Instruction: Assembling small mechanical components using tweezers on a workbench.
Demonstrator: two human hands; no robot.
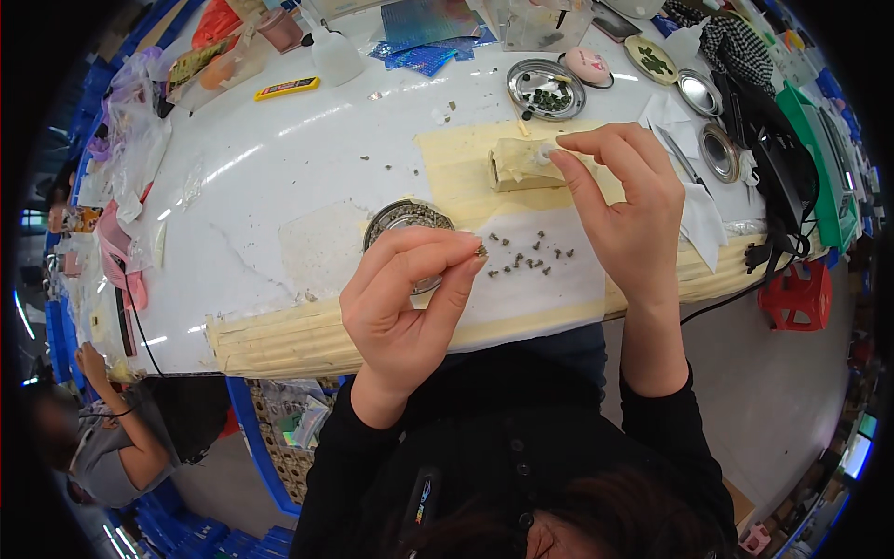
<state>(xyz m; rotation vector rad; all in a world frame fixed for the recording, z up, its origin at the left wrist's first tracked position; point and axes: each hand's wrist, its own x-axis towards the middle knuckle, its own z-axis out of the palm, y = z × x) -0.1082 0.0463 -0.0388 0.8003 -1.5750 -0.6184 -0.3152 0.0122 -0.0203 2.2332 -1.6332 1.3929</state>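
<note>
My left hand [400, 293] is closed in a pinch, holding a small grey-brown metal piece [480, 251] between thumb and fingertips. Under and behind it stands a round metal dish [384, 222] with many similar small pieces. Several loose small pieces [533, 264] lie on white paper [570, 296] between my hands. My right hand [638, 191] has thumb and index finger drawn together beside a small whitish lump [543, 154] on a tape-covered block [521, 177]. Whether its fingertips grip anything is too small to tell.
At the back right, a metal dish [568, 104] holds dark green bits beside a pink round object [588, 65]. A yellow cutter [287, 88] and a white bottle [333, 58] lie farther left. Tweezers [683, 156] rest at right. Another person's arm [121, 410] shows at lower left.
</note>
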